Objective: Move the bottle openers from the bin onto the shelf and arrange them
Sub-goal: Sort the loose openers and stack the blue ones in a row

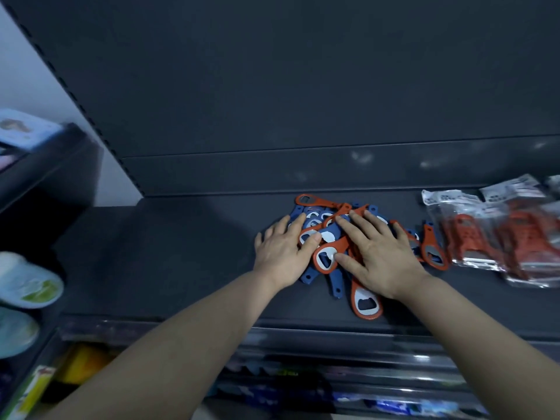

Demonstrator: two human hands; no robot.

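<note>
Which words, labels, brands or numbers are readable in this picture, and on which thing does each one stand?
No text here is readable.
On the plastic packets: white header labels with dark print, too blurred to read.
On the box at the left: print blurred.
On the packages on the lower shelf: blurred.
On the bottle openers: no print visible.

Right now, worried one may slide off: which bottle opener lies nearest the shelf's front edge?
The orange bottle opener by the right hand: its metal head sticks out of the pile toward the shelf edge.
</note>
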